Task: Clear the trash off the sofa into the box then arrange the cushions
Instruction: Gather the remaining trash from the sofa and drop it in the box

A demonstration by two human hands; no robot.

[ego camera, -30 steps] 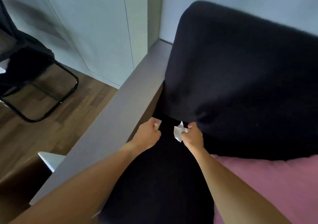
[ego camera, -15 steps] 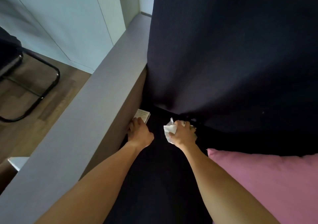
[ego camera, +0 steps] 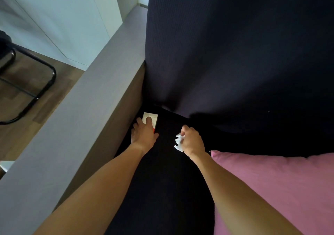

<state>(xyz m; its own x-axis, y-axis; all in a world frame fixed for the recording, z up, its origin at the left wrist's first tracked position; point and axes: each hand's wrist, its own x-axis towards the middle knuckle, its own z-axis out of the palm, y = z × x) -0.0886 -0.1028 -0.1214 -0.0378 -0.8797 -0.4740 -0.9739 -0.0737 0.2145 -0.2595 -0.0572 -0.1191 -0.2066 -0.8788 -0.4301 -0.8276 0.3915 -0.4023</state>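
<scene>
A small white carton with a red edge (ego camera: 152, 117) lies on the dark sofa seat (ego camera: 162, 189), tucked into the corner against the grey armrest (ego camera: 75, 135). My left hand (ego camera: 143, 132) rests on it, fingers spread over its top. My right hand (ego camera: 192, 140) is closed around a crumpled white tissue (ego camera: 178, 141), held just above the seat to the right of the carton. A large dark back cushion (ego camera: 235, 54) stands upright behind both hands. A pink cushion (ego camera: 280, 189) lies on the seat at lower right, next to my right forearm.
Left of the armrest is wooden floor (ego camera: 23, 112) with a black tubular chair frame (ego camera: 41, 90). A pale wall and cabinet panels (ego camera: 63, 18) rise behind. A corner of a light box (ego camera: 5, 165) shows at the left edge, below the armrest.
My left hand has slid forward onto the white carton in the sofa corner. My right hand, still gripping the tissue, has drawn back a little from the back cushion.
</scene>
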